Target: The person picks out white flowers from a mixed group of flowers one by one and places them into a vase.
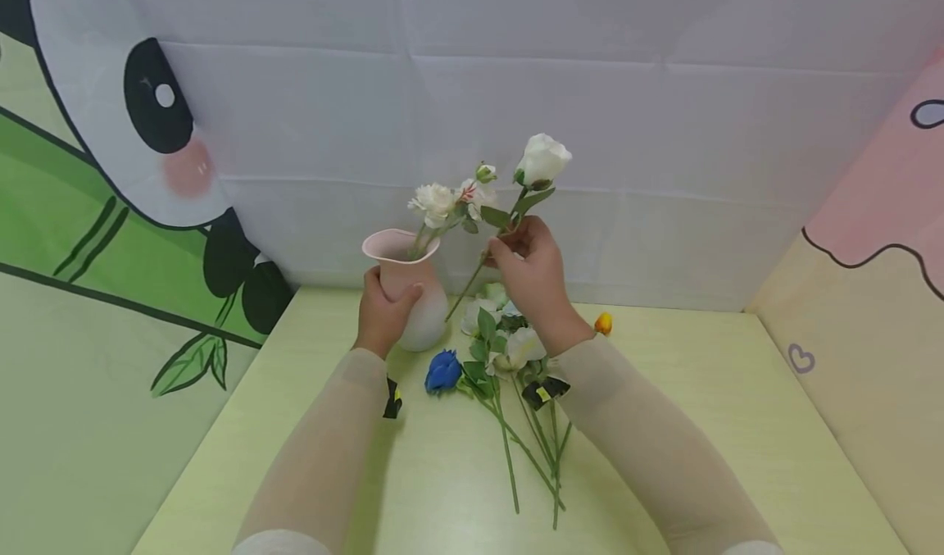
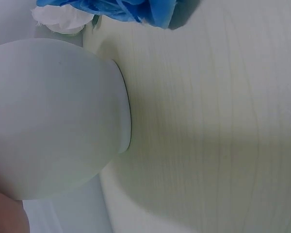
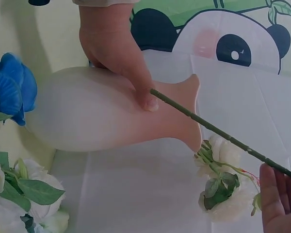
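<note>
My left hand grips the pink-to-white vase around its side, thumb across the front. Several white flowers lean out to the right from its wavy rim. Beside the vase, my right hand pinches the stem of a white rose just below the leaves. The bloom is up, and the green stem slants down toward the vase, overlapping its front in the right wrist view. In the left wrist view the rounded vase body and its base show close over the table.
A blue rose lies right of the vase on the pale table. Several white flowers with long green stems lie below my right hand. An orange bud shows past the right wrist. A white cloth backdrop hangs behind.
</note>
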Demonstrator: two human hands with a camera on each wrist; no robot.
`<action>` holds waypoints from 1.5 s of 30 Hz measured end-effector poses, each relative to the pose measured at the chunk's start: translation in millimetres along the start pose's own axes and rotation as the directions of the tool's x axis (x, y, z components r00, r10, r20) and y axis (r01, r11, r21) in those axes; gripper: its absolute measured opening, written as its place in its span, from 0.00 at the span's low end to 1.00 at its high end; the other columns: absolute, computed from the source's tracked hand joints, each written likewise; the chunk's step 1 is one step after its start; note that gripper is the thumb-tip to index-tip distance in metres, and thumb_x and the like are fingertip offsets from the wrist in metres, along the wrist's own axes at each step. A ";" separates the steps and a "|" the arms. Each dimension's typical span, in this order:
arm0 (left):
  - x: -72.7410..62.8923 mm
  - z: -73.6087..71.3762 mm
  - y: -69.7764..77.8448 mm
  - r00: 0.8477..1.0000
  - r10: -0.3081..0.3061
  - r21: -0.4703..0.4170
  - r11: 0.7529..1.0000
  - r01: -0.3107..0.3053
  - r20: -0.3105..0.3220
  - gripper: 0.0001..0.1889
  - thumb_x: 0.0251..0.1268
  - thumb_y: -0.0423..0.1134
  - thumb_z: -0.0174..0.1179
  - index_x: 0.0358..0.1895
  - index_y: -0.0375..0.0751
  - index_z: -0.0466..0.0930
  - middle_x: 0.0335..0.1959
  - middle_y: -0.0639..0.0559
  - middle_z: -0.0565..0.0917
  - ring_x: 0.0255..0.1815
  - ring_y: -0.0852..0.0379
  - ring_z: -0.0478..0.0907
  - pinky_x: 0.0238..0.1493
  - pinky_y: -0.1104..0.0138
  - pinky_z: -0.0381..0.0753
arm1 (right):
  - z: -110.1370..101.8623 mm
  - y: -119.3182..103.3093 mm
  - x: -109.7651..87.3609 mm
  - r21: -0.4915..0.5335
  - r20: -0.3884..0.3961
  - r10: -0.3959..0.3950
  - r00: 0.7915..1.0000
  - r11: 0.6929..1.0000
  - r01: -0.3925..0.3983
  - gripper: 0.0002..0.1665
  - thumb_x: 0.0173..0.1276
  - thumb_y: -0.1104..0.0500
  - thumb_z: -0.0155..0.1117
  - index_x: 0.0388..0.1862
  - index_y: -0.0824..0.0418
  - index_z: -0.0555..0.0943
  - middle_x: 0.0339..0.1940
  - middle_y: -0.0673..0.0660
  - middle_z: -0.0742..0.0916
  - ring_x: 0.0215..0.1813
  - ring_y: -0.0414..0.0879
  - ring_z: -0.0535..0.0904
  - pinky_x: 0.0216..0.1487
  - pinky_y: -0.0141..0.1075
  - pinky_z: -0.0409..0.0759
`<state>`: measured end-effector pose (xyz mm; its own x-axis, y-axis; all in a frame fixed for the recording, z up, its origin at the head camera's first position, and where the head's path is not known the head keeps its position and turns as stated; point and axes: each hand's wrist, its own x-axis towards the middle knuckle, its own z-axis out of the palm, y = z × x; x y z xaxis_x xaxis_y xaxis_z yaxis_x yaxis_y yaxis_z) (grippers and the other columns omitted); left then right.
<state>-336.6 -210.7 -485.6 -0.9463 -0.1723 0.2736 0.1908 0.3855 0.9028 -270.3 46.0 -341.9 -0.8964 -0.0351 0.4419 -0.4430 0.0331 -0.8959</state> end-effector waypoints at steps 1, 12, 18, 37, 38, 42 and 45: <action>0.0 -0.1 -0.2 1.000 -0.001 0.002 1.000 0.001 -0.002 0.47 0.62 0.64 0.69 0.75 0.43 0.58 0.64 0.39 0.75 0.61 0.41 0.74 0.63 0.43 0.73 | 0.5 -0.9 0.8 0.013 -0.010 0.002 1.000 1.000 -0.002 0.10 0.78 0.63 0.61 0.50 0.64 0.70 0.44 0.62 0.82 0.46 0.54 0.84 0.49 0.41 0.86; -0.6 -1.9 -1.5 1.000 -0.008 0.008 1.000 0.008 -0.002 0.47 0.62 0.63 0.69 0.75 0.43 0.58 0.64 0.39 0.75 0.62 0.40 0.74 0.63 0.42 0.73 | 7.8 -10.0 14.0 0.145 -0.082 -0.012 0.997 0.989 0.024 0.08 0.78 0.66 0.59 0.50 0.63 0.69 0.43 0.62 0.79 0.47 0.56 0.83 0.51 0.43 0.86; -1.3 -2.7 -0.1 1.000 -0.009 0.018 1.000 0.009 -0.001 0.46 0.63 0.62 0.69 0.76 0.43 0.57 0.64 0.38 0.74 0.62 0.40 0.74 0.63 0.43 0.72 | 10.8 -14.6 21.4 0.104 -0.096 -0.057 0.994 0.992 0.067 0.08 0.78 0.67 0.59 0.49 0.64 0.69 0.42 0.61 0.79 0.47 0.54 0.82 0.50 0.42 0.86; -2.4 -1.4 2.6 0.999 -0.035 -0.010 0.999 0.035 0.018 0.47 0.63 0.61 0.69 0.76 0.44 0.56 0.67 0.40 0.73 0.64 0.42 0.73 0.64 0.44 0.72 | 22.8 -25.5 43.5 0.147 -0.230 -0.098 0.968 0.980 0.134 0.13 0.78 0.68 0.60 0.55 0.70 0.69 0.45 0.60 0.79 0.47 0.54 0.82 0.50 0.42 0.86; -2.5 -1.3 2.9 0.999 -0.034 -0.009 0.999 0.034 0.019 0.47 0.63 0.61 0.69 0.77 0.44 0.56 0.67 0.40 0.73 0.64 0.42 0.73 0.65 0.44 0.71 | 23.8 -26.3 44.3 0.140 -0.228 -0.104 0.968 0.980 0.139 0.12 0.78 0.68 0.59 0.54 0.69 0.69 0.45 0.60 0.79 0.48 0.55 0.82 0.50 0.42 0.85; -1.8 -0.6 3.0 0.999 -0.028 -0.004 1.000 0.029 0.017 0.47 0.63 0.61 0.69 0.77 0.44 0.56 0.68 0.39 0.72 0.65 0.41 0.73 0.65 0.43 0.71 | 28.2 -30.1 44.7 0.089 -0.208 -0.126 0.970 0.985 0.147 0.09 0.78 0.65 0.60 0.50 0.64 0.69 0.46 0.59 0.79 0.50 0.54 0.82 0.52 0.41 0.85; -0.8 0.3 1.6 1.000 -0.026 -0.007 1.000 0.026 0.014 0.47 0.62 0.62 0.69 0.76 0.46 0.56 0.67 0.40 0.73 0.64 0.42 0.73 0.65 0.43 0.71 | 31.3 -32.2 42.4 -0.002 -0.185 -0.159 0.970 0.987 0.161 0.09 0.78 0.63 0.61 0.48 0.62 0.70 0.47 0.59 0.80 0.50 0.50 0.83 0.51 0.39 0.84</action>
<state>-335.7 -209.7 -484.4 -0.9544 -0.1697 0.2455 0.1678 0.3749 0.9117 -293.6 12.2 -295.7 -0.8021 0.1457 0.5791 -0.5817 0.0287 -0.8129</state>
